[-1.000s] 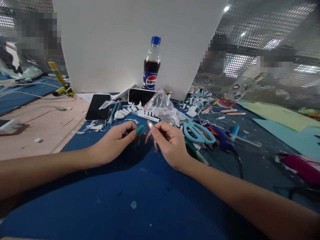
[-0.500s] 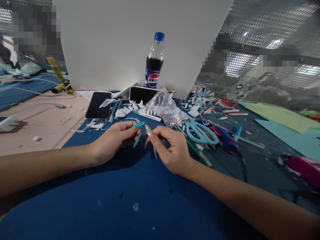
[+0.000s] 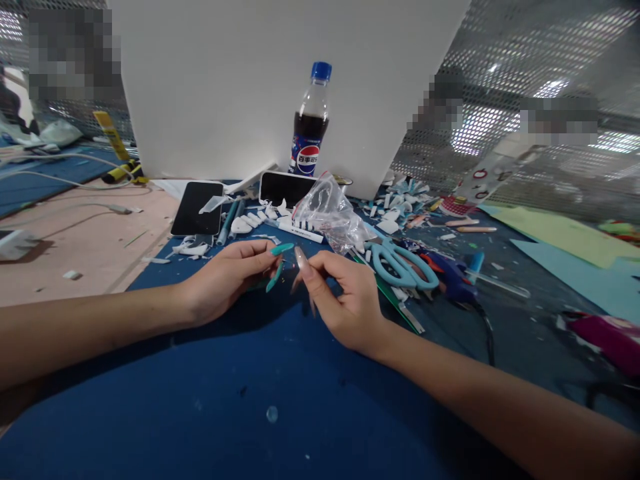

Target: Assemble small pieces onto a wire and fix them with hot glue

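Left hand (image 3: 234,272) and right hand (image 3: 346,295) face each other mid-frame, curled in, probably for fine control; can't tell if either grip holds anything. The white marker (image 3: 301,232) lies just above, handily close.

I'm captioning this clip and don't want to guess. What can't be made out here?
All in the head view:
- What the left hand or right hand might hold: hidden by their own fingers.
- Cola bottle: base hidden behind the propped phone.
- That phone's right end: obscured by the clear bag.
- Marker: printing too small.
- White charger: cut off by the left edge.
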A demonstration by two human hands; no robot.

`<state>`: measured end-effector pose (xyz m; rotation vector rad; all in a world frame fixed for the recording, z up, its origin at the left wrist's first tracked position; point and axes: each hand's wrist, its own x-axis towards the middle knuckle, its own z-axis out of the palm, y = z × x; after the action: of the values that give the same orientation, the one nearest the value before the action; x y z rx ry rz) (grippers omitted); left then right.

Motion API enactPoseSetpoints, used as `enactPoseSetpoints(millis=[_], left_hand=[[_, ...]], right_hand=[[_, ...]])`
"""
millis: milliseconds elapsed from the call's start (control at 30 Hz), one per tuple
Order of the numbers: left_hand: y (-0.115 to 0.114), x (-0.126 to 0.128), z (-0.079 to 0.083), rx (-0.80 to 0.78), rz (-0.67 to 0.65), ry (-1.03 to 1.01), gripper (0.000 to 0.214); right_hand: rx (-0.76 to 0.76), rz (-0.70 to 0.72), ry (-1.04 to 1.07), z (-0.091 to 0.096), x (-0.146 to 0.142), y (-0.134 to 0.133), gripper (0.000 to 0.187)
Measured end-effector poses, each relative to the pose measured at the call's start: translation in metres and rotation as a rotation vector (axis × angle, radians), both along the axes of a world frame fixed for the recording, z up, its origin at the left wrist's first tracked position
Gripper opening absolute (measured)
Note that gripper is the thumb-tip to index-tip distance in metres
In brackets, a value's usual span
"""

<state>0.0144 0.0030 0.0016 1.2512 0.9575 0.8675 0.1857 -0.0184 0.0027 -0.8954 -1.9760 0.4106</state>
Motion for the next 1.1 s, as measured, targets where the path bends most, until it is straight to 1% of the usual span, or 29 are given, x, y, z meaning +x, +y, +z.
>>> enactPoseSetpoints(millis=[233,533,800,1100], left_hand=[[0.0009,-0.0005,0.0026,-0.042,-0.030,-0.053,0.017],[0.0025,-0.0023,-0.0010,-0.030,-0.069,-0.075,0.017],[0.0023,-0.0021,-0.0005,-0.067,-0.103,-0.163,0.016],[0.0022,-0.0035,-0.0038,-0.047,-0.144,-0.194,0.019]], right_hand=[[-0.026,-0.004,0.017,0.0004,0.0007,-0.0002,0.026],[-0.030,0.024,0.017,0.0003,-0.0002,0.0004,0.027],[0.035,0.046,0.024,-0.0016,0.0002,0.0024,0.025],[0.027,0.066,0.013,-0.0002,-0.0010,0.0028,0.024]])
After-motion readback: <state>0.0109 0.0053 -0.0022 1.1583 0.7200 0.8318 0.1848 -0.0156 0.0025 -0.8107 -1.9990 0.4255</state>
